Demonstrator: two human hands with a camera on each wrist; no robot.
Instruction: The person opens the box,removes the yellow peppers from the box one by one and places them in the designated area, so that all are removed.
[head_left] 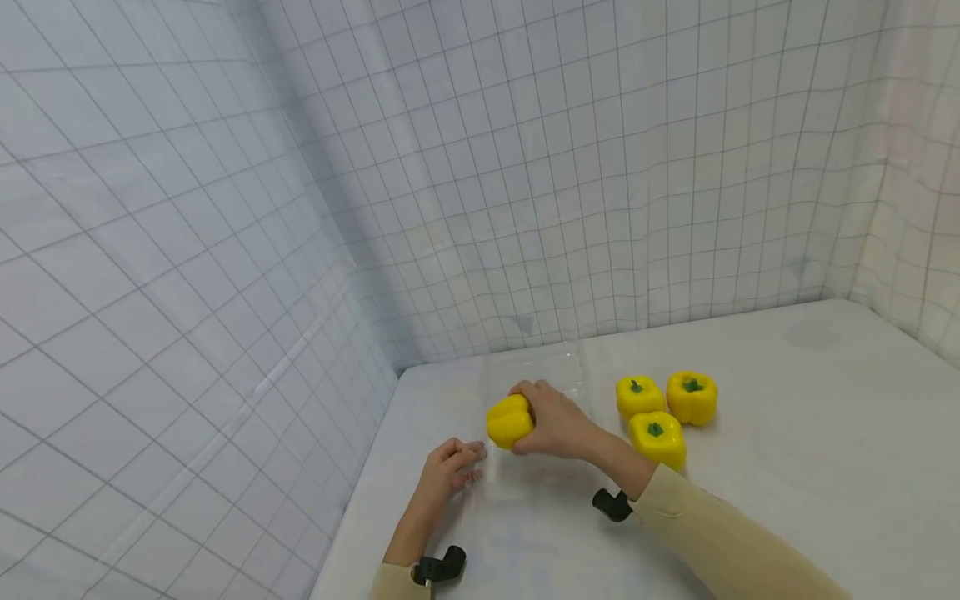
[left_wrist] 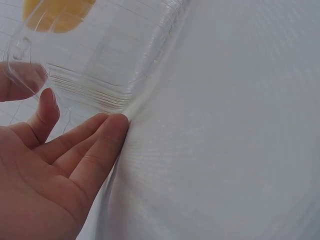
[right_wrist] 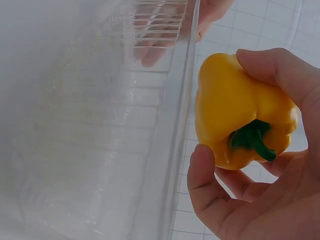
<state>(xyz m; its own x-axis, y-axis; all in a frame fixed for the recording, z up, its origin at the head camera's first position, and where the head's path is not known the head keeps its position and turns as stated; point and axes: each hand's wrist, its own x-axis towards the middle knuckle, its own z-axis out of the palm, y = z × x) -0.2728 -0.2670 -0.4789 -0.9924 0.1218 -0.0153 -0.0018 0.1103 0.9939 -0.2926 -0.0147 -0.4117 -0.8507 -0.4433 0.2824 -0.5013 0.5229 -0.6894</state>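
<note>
In the head view my right hand (head_left: 558, 423) grips a yellow bell pepper (head_left: 509, 422) above a clear plastic container (head_left: 517, 483). The right wrist view shows the fingers and thumb around the pepper (right_wrist: 227, 95), its green stem toward the palm. My left hand (head_left: 446, 475) holds the container's left side at the edge. Seen from the left wrist, the ribbed clear wall (left_wrist: 95, 90) meets its fingertips, and one finger shows through the plastic near the rim.
To the right on the white table (head_left: 787, 467), three yellow bell peppers (head_left: 657, 439) stand close together, stems up. White cloth with a grid pattern (head_left: 525, 167) hangs behind the table and along both sides.
</note>
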